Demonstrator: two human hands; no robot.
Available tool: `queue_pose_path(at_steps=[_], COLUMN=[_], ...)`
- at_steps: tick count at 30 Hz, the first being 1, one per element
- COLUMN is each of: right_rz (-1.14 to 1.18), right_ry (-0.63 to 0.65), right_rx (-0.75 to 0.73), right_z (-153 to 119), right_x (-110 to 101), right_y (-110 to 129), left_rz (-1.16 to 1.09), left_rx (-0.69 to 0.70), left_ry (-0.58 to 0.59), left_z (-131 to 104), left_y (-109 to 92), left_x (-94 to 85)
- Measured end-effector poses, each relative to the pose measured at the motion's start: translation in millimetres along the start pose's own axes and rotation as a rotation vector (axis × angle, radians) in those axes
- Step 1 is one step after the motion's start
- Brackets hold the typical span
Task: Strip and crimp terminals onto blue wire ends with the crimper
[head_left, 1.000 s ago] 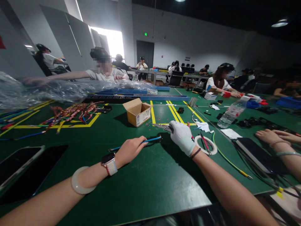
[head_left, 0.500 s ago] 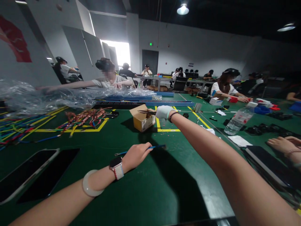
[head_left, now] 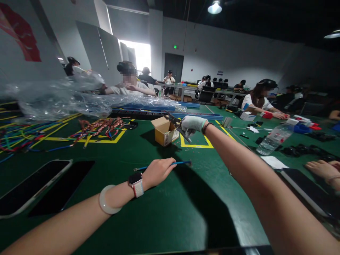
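Note:
My left hand [head_left: 158, 173] is closed on a short blue cable [head_left: 183, 163], which sticks out on both sides of the fingers. A metal lug [head_left: 135, 169] shows at the cable's left end; the right end looks dark. My right hand [head_left: 194, 124], in a white glove, grips dark pliers [head_left: 173, 119], whose jaws point up and left. They are beside and partly in front of a small open cardboard box [head_left: 162, 137]. What lies in the box is hidden.
Bare copper-ended cables [head_left: 103, 126] and coloured wires [head_left: 29, 138] lie at the left, with clear plastic wrap [head_left: 66, 101] behind. A phone-like slab [head_left: 34, 184] rests front left. A water bottle [head_left: 276, 137] tilts at the right, near another person's hands [head_left: 322, 170]. Co-workers sit beyond.
My right hand has turned, so the pliers now tilt upward with their handles apart and visible. My left hand keeps the cable. A person opposite has lifted some plastic wrap.

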State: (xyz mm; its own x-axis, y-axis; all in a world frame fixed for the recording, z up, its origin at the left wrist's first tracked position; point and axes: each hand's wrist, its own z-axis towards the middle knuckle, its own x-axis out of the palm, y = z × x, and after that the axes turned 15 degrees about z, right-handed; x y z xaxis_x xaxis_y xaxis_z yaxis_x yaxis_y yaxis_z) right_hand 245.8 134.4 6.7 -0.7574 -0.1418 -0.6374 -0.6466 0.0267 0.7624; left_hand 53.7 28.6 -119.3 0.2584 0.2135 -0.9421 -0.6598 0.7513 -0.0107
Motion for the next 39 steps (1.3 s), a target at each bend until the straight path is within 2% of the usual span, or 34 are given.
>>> queue_pose_path(at_steps=[3,5,7,9,12,16,22,28,31,36,39], right_rz=[0.310,0.540,0.792,0.893,0.791,0.651,0.695,0.743,0.626,0.120,-0.042], right_ry=[-0.027,-0.110,-0.136,-0.185,-0.266,-0.287,-0.172,-0.104,-0.206,-0.425,-0.493], right_rx=[0.021,-0.034,-0.103,-0.138,-0.111,-0.124,-0.156,-0.200,-0.250,-0.405,-0.447], right_z=[-23,-42,-60,-77,-96,-111,-120,-106,-106,-118,-120], right_x=[-4,-5,-4,-2,1,10,25,37,41,37,33], right_y=[-18,-36,-57,-77,-103,-121,-124,-138,-146,-147,-149], left_rz=[-0.010,-0.007,0.012,0.041,0.070,0.072,0.066,0.023,-0.005,-0.041,-0.079], left_rx=[-0.004,-0.016,-0.021,-0.023,-0.035,-0.067,-0.093,-0.103,-0.103,-0.139,-0.186], left_ry=[-0.048,-0.085,-0.111,-0.119,-0.123,-0.130,-0.139,-0.127,-0.138,-0.099,-0.042], left_z=[0,0,0,1,2,3,5,3,3,4,6], left_y=[0,1,2,3,4,2,3,3,3,3,3], left_x=[0.7,2.6,5.0,6.6,6.7,4.9,4.9,3.3,1.8,-3.9,-9.1])
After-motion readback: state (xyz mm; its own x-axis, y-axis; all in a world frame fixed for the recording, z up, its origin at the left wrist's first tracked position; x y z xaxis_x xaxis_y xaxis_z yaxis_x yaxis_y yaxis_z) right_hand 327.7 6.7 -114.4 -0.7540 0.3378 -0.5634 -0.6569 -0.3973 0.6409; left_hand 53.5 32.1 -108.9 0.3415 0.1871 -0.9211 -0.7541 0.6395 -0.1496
